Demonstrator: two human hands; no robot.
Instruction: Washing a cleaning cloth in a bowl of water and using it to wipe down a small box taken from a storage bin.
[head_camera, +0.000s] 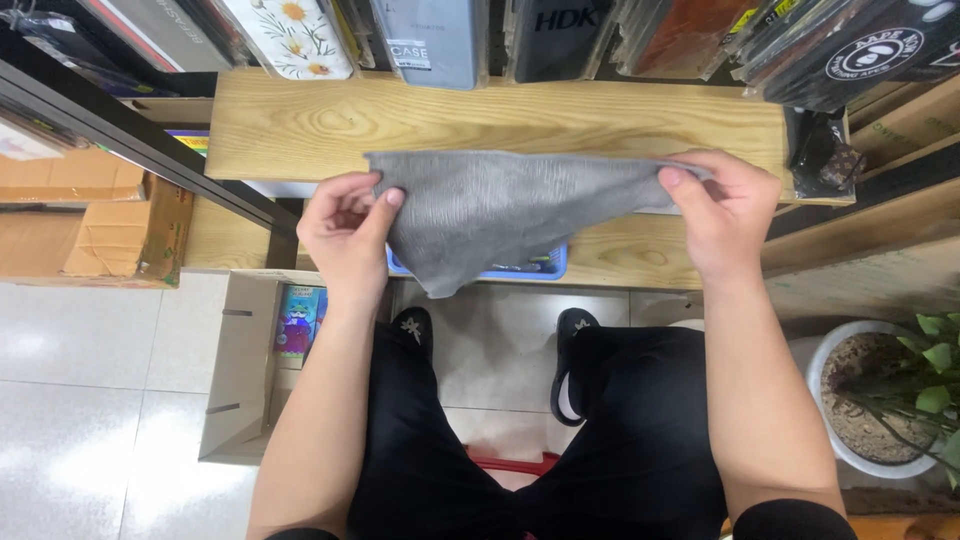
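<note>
A grey cloth (500, 210) hangs stretched between both hands over the front edge of a light wooden shelf (480, 125). My left hand (345, 235) pinches its left corner between thumb and fingers. My right hand (720, 215) grips the right corner at about the same height. The cloth droops to a point in the middle, partly covering a blue basket (545, 268) on the lower wooden shelf. Below, I see my legs in black trousers and black slippers on the tiled floor.
Packaged phone cases (430, 40) hang in a row above the shelf. An open cardboard box (245, 370) with colourful packets stands on the floor at left, more cartons (100, 225) further left. A potted plant (890, 395) sits at right. A black metal rail (140, 140) runs diagonally at upper left.
</note>
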